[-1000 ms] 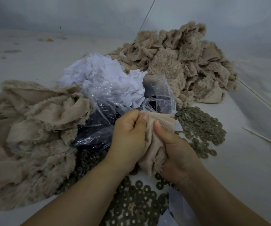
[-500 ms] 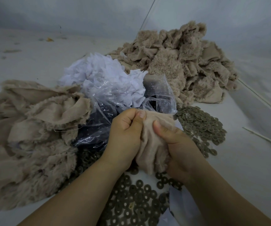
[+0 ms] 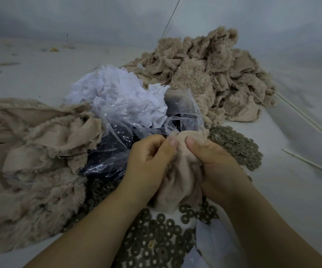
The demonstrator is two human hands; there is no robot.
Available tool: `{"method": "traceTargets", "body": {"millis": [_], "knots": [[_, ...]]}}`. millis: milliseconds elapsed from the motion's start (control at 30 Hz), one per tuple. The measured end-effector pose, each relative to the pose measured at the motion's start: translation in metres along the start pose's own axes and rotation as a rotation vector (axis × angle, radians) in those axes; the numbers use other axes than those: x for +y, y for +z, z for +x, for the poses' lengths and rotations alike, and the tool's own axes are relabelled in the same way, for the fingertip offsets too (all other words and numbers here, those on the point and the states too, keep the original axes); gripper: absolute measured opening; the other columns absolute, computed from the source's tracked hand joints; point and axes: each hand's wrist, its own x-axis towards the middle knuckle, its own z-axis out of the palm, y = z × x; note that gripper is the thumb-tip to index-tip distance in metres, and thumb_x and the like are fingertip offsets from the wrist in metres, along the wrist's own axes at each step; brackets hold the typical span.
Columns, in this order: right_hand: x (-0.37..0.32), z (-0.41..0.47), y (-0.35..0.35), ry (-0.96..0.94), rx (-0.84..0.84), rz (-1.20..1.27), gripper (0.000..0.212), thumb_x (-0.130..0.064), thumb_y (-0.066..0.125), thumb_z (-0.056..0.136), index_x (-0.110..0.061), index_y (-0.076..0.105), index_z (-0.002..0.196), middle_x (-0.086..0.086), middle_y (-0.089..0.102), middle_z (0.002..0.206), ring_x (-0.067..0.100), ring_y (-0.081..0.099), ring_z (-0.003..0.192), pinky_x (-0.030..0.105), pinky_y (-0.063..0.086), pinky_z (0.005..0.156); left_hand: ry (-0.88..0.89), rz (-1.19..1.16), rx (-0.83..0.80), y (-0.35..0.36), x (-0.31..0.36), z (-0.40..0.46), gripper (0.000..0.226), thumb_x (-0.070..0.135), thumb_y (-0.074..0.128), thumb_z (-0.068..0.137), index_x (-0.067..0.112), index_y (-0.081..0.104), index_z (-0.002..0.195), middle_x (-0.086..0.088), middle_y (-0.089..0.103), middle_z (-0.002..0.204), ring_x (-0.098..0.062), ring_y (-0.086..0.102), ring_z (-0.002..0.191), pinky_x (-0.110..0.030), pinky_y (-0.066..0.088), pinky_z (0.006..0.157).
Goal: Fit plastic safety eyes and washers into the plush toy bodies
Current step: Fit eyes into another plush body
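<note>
Head view, landmark: I take the plush body (image 3: 183, 171) held at the centre as my reference for every place below.
Plush body: a beige fabric shell, apparently turned smooth side out, bunched between both hands and lifted just above the washers.
Left hand (image 3: 148, 161): fingers curled round the body's left side, thumb pinching the top edge.
Right hand (image 3: 216, 167): clenched around the body's right side, thumb pressing the top of the cloth close to the left thumb.
Safety eye: I cannot see one; if it is in place, the cloth and thumbs hide it.
Washers (image 3: 156, 240): flat olive-brown discs with centre holes, spread loosely below the body and heaped to its right.
Plastic bag (image 3: 117, 144): clear, crinkled and glossy, behind and left of the body, with small dark pieces inside, probably the eyes.
White scraps (image 3: 117, 93): a crumpled papery mound beyond the bag.
Plush heaps: one shaggy pile (image 3: 30, 161) left of the body, another (image 3: 214, 78) far behind it to the right.
Handling, my judgement: the body looks light, limp and easily stretched, so I would grip close around the eye spot, cloth held taut. The washers look small, stiff and slippery; pinch them by the rim.
</note>
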Motion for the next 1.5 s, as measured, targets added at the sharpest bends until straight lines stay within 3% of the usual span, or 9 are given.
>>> {"method": "traceTargets", "body": {"millis": [133,200,333,467,667,867,1100,1333,1500], "knots": [[0.001,0.000,0.001,-0.016,0.069,-0.122,0.033,-0.019,0.071,0.078,0.002,0.073,0.105,0.028,0.070,0.105,0.033,0.070,0.094,0.041,0.057,0.089,-0.143,-0.069,0.042,0.000,-0.003,0.003,0.041,0.030,0.067,0.092,0.002,0.056,0.064,-0.001,0.051,0.055,-0.010,0.046,0.053,-0.021,0.042,0.050],[0.000,0.000,-0.001,0.066,0.210,-0.157,0.046,-0.030,0.073,0.069,-0.001,0.074,0.104,0.026,0.070,0.108,0.035,0.071,0.097,0.046,0.057,0.091,-0.115,-0.037,0.033,-0.001,-0.005,0.003,0.032,0.013,0.061,0.096,0.003,0.060,0.066,-0.010,0.054,0.058,-0.015,0.047,0.056,-0.025,0.043,0.053],[-0.002,-0.003,0.002,0.081,0.151,-0.140,0.052,-0.046,0.077,0.075,0.000,0.075,0.100,0.025,0.072,0.099,0.033,0.073,0.089,0.040,0.060,0.077,0.000,0.085,-0.008,0.004,-0.002,-0.003,0.027,0.013,0.059,0.093,0.002,0.063,0.068,-0.010,0.061,0.061,-0.025,0.056,0.057,-0.033,0.048,0.056],[0.000,-0.001,0.000,-0.031,0.182,-0.219,0.038,-0.032,0.066,0.082,-0.001,0.073,0.102,0.024,0.074,0.101,0.035,0.073,0.092,0.040,0.060,0.079,-0.067,0.020,0.091,0.006,-0.002,-0.003,0.033,0.004,0.058,0.093,0.009,0.058,0.060,0.007,0.054,0.052,-0.004,0.048,0.049,-0.017,0.042,0.050],[0.003,-0.006,0.006,-0.170,0.162,-0.373,0.027,-0.028,0.064,0.088,-0.005,0.077,0.096,0.018,0.076,0.093,0.030,0.074,0.086,0.030,0.061,0.071,-0.086,-0.050,0.072,0.005,0.000,-0.003,0.038,0.029,0.062,0.091,0.007,0.055,0.061,0.003,0.051,0.052,-0.007,0.047,0.050,-0.021,0.042,0.049],[0.004,-0.007,0.010,-0.250,0.189,-0.409,0.021,-0.024,0.062,0.092,-0.015,0.080,0.086,0.015,0.077,0.088,0.025,0.075,0.080,0.027,0.059,0.068,-0.106,-0.056,0.131,0.005,-0.004,-0.003,0.039,0.015,0.055,0.099,-0.001,0.050,0.063,-0.004,0.046,0.056,-0.014,0.040,0.054,-0.027,0.039,0.050],[0.006,-0.005,0.012,-0.192,0.128,-0.201,0.026,-0.028,0.060,0.091,-0.010,0.078,0.096,0.019,0.076,0.100,0.030,0.075,0.093,0.029,0.059,0.073,-0.110,-0.195,0.079,0.008,-0.002,-0.004,0.040,0.025,0.053,0.095,-0.005,0.048,0.070,-0.018,0.045,0.062,-0.023,0.039,0.059,-0.041,0.037,0.054],[0.003,-0.007,0.012,-0.128,0.107,-0.173,0.040,-0.040,0.072,0.078,-0.005,0.077,0.096,0.022,0.075,0.098,0.032,0.074,0.090,0.031,0.059,0.071,-0.050,-0.111,0.081,0.008,-0.001,-0.004,0.041,0.025,0.051,0.098,-0.005,0.049,0.070,-0.023,0.045,0.062,-0.022,0.040,0.056,-0.037,0.038,0.050],[-0.002,-0.008,0.010,-0.063,-0.018,-0.176,0.033,-0.019,0.075,0.077,-0.001,0.073,0.104,0.023,0.073,0.101,0.031,0.073,0.092,0.032,0.059,0.076,-0.060,-0.143,0.073,0.008,0.002,-0.005,0.042,0.026,0.050,0.098,-0.009,0.050,0.076,-0.030,0.048,0.068,-0.025,0.044,0.060,-0.046,0.041,0.051]]}}
